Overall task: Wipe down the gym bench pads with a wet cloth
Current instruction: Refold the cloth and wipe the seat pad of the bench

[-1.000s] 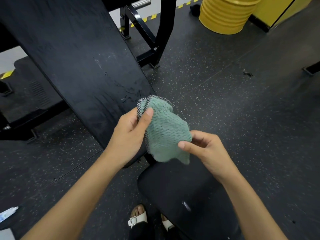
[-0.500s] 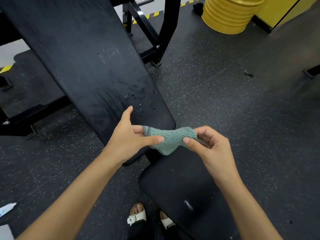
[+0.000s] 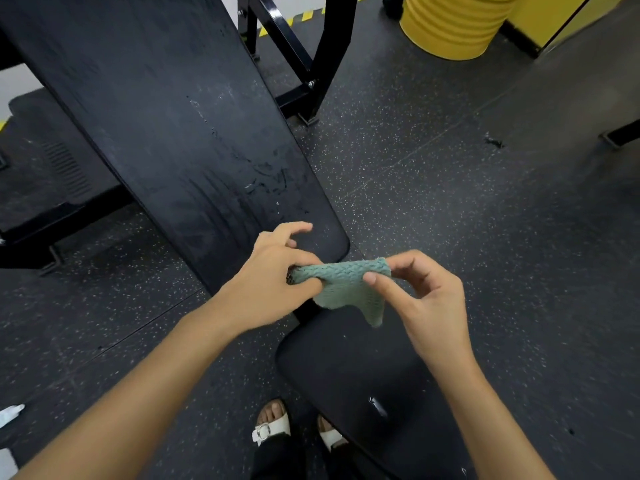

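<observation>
Holding a small green cloth (image 3: 346,285) between both hands, a person stood over a black gym bench, seen from a head-worn camera looking down. The left hand (image 3: 266,289) had its grip closed on the cloth's left end, thumb and fingers pinched around the bunched fabric, with the index finger lifted free above. The right hand (image 3: 426,303) pinched the cloth's right edge between thumb and fingertips, the remaining fingers curled loosely. Between the two hands the cloth was stretched in a short band, with a loose corner hanging down below it. It was in the air, touching neither pad, above the gap where the long back pad (image 3: 180,133) met the seat pad (image 3: 363,375). The back pad ran from the upper left toward the hands and showed smeared streaks and wet marks near its lower end. The seat pad lay below the hands, with a small pale mark on it. Two feet in white sandals (image 3: 273,427) stood on the speckled dark rubber floor (image 3: 467,220) beside the seat pad. A yellow ribbed barrel (image 3: 453,22) stood at the upper right, and the black metal frame (image 3: 322,57) rose behind the back pad.
</observation>
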`<action>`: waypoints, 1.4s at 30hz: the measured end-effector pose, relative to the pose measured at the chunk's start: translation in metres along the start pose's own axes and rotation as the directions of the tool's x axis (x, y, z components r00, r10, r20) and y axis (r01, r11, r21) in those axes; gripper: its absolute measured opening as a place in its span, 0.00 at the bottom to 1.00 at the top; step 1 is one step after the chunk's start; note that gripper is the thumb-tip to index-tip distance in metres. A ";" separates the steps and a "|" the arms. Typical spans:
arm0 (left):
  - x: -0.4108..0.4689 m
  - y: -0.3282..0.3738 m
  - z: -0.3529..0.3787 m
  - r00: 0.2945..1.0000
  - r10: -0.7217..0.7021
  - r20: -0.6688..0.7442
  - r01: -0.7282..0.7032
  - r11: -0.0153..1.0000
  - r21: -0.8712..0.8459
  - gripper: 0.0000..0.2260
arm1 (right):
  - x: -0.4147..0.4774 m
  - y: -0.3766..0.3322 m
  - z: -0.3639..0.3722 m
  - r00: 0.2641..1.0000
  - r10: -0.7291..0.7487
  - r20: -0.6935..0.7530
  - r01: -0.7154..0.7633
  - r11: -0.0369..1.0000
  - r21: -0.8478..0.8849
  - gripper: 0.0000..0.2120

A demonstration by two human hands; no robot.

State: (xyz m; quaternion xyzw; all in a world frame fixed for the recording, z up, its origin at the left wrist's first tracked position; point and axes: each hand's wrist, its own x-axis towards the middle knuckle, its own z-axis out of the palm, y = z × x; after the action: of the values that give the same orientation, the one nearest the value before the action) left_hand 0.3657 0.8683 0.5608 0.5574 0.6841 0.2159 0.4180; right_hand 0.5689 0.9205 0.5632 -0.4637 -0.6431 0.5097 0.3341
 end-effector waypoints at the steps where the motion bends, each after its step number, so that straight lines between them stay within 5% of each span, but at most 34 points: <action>1: 0.001 -0.001 0.001 1.000 0.014 0.006 -0.014 0.999 -0.035 0.06 | 0.000 0.001 0.000 1.000 0.007 0.001 -0.007 1.000 0.024 0.14; 8: -0.007 -0.005 0.022 0.997 -0.010 -0.078 -0.021 0.920 -0.390 0.05 | 0.002 0.009 -0.005 0.993 0.102 0.066 -0.112 0.978 0.178 0.09; 14: -0.015 -0.027 0.059 0.972 -0.117 -0.206 -0.035 0.791 -0.611 0.08 | 0.000 0.036 -0.008 0.969 0.154 0.192 -0.167 0.985 0.053 0.21; 20: -0.031 -0.056 0.114 0.936 -0.300 -0.183 0.061 0.652 -0.755 0.26 | -0.007 0.076 -0.001 0.913 0.245 0.326 -0.218 0.969 -0.115 0.27; 27: -0.050 -0.084 0.176 0.823 -0.482 -0.301 0.104 0.649 -0.754 0.28 | -0.016 0.127 0.018 0.792 0.401 0.461 -0.264 0.905 -0.333 0.28; 31: -0.052 -0.093 0.203 0.751 -0.500 -0.431 0.153 0.766 -0.624 0.26 | -0.014 0.147 0.031 0.750 0.433 0.499 -0.222 0.877 -0.426 0.27; 36: -0.041 -0.107 0.233 0.678 -0.445 -0.585 0.232 0.885 -0.404 0.21 | 0.001 0.161 0.051 0.722 0.383 0.576 0.066 0.791 -0.609 0.28; 40: -0.034 -0.124 0.256 0.710 -0.401 -0.578 0.358 0.913 -0.195 0.14 | 0.005 0.172 0.060 0.707 0.383 0.595 0.380 0.504 -0.776 0.25; 42: -0.035 -0.125 0.257 0.752 -0.407 -0.519 0.362 0.912 -0.192 0.18 | 0.006 0.175 0.062 0.733 0.331 0.595 0.426 0.458 -0.780 0.25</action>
State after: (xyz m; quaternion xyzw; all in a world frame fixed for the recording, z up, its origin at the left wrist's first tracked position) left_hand 0.5023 0.7557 0.3340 0.3023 0.8653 0.3025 0.2614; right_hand 0.5558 0.9139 0.3785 -0.3262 -0.8975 0.2179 -0.2014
